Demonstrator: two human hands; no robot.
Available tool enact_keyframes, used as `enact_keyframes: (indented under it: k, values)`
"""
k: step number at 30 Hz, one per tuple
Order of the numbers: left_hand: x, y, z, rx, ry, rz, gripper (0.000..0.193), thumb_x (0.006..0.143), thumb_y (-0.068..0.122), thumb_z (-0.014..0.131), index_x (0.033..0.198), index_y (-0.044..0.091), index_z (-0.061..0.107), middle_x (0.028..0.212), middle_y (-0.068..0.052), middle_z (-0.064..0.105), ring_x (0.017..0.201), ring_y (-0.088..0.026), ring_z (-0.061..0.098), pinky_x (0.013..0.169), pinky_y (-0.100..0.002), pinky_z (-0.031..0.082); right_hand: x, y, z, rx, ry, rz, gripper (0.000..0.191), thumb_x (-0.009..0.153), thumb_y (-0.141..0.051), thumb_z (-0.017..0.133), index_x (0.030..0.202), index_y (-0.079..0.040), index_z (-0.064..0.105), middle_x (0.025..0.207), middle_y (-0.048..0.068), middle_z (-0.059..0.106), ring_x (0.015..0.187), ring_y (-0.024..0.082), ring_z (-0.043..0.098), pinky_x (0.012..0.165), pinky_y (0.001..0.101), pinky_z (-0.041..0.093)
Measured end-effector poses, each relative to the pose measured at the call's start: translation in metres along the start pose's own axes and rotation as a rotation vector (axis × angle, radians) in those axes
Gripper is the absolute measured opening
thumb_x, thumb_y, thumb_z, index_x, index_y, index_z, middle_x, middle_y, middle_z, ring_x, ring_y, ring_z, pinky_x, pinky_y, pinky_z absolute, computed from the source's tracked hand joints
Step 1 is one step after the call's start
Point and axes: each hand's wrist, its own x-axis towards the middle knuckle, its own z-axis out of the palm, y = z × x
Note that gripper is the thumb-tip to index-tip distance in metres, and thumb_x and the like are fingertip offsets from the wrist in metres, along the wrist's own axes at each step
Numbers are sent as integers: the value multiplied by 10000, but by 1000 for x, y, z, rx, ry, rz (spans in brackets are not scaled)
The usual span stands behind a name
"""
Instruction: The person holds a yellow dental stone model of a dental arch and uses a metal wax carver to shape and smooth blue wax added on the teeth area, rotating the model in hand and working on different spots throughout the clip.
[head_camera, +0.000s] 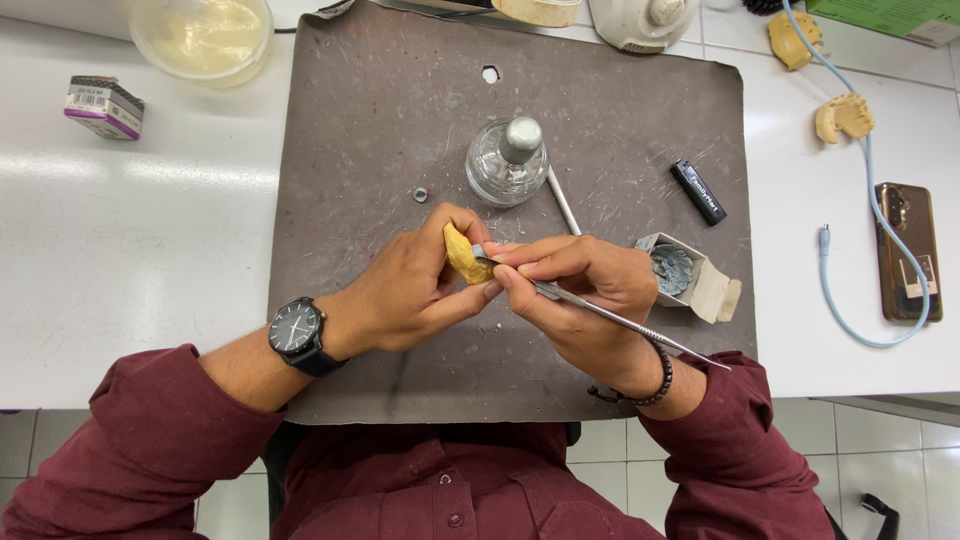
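My left hand (410, 290) grips a small yellow plaster cast (463, 255) above a dark grey work mat (380, 110). A black wristwatch (297, 334) sits on that wrist. In my right hand (585, 295) I hold a thin metal instrument (620, 320) like a pen, its tip touching the cast between the two hands. A dark bead bracelet (655, 385) circles the right wrist. Both sleeves are maroon.
A glass spirit lamp with a metal cap (507, 160) stands just beyond my hands, a black lighter (698, 191) to its right. A small open box (685, 275) lies by my right hand. Two more yellow casts (845, 117), a phone (908, 250) with a blue cable, a bowl (200, 35) and a small box (103, 106) rest on the white table.
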Motion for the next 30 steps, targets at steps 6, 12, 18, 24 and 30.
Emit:
enact_keyframes:
  k: [6, 12, 18, 24, 30]
  values:
    - [-1, -1, 0, -52, -24, -22, 394, 963, 261, 713, 1192, 83, 448, 760, 8, 589, 576, -85, 535, 526, -270, 425, 2, -2, -2, -27, -32, 2, 147, 910, 53, 782, 893, -3, 647, 1023, 168, 774, 1036, 251, 789, 864, 302, 673]
    - [-2, -1, -2, -128, -65, -40, 393, 979, 254, 692, 1207, 79, 426, 843, 3, 625, 652, -70, 603, 567, -242, 488, 1, 0, 0, 50, -38, -14, 142, 912, 77, 770, 889, 13, 644, 1009, 188, 760, 1071, 286, 776, 956, 359, 674]
    - [-4, -4, -5, -177, -68, -59, 449, 904, 192, 677, 1245, 80, 407, 882, -13, 603, 712, -93, 587, 629, -264, 499, -5, 6, -6, 287, 3, 80, 163, 946, 115, 689, 980, 15, 565, 1055, 184, 728, 1088, 285, 764, 927, 366, 700]
    - [-5, -9, -7, -308, -43, 46, 534, 874, 251, 596, 1332, 76, 384, 947, -30, 556, 852, -135, 552, 806, -321, 500, -3, 8, -21, 323, 71, 168, 121, 1023, 127, 522, 1086, 83, 615, 1080, 221, 660, 898, 218, 751, 815, 329, 681]
    - [-5, -7, -8, -304, -54, 12, 547, 836, 218, 611, 1319, 84, 393, 916, -27, 563, 828, -141, 561, 796, -323, 505, 3, 0, -20, 526, -29, 264, 328, 970, -21, 406, 1104, 130, 665, 1179, 277, 682, 1103, 359, 741, 1024, 453, 641]
